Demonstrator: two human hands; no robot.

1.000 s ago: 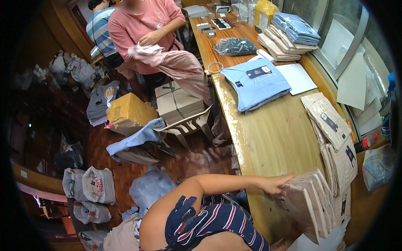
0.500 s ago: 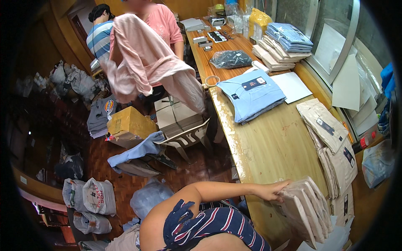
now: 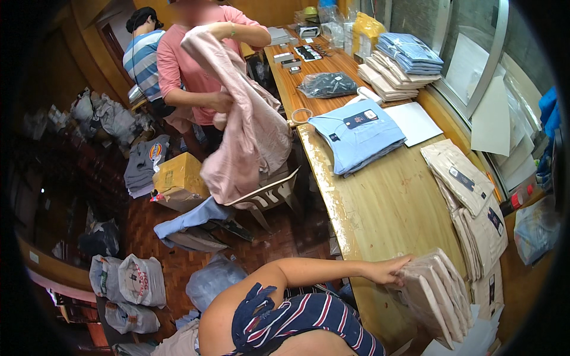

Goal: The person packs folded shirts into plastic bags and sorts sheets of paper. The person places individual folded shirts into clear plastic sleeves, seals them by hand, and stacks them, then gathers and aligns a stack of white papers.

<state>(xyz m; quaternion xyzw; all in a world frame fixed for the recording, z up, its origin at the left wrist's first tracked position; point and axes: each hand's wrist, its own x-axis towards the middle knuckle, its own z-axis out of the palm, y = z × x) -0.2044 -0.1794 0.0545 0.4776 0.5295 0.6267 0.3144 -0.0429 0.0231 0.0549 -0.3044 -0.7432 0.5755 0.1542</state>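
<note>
My left hand (image 3: 389,270) reaches across from the lower middle and grips the left edge of a stack of folded beige shirts (image 3: 436,291) in clear plastic. Its fingers close over the corner of the packs, which lean at the table's near right end. My right hand is out of view. Just beyond the stack, more folded beige shirts (image 3: 469,219) with dark tags lie along the table's right side. White sheets (image 3: 469,338) show beneath the near end of the stack.
A folded light blue shirt (image 3: 359,136) lies farther up the wooden table (image 3: 380,207). A person (image 3: 196,71) in pink holds up a striped pink shirt (image 3: 249,136) over a plastic chair (image 3: 276,193). Filled sacks (image 3: 141,279) stand on the floor at left.
The person in pink has shifted the striped shirt to the right and lower, with both arms now showing. My left hand stays on the packs, nearly still.
</note>
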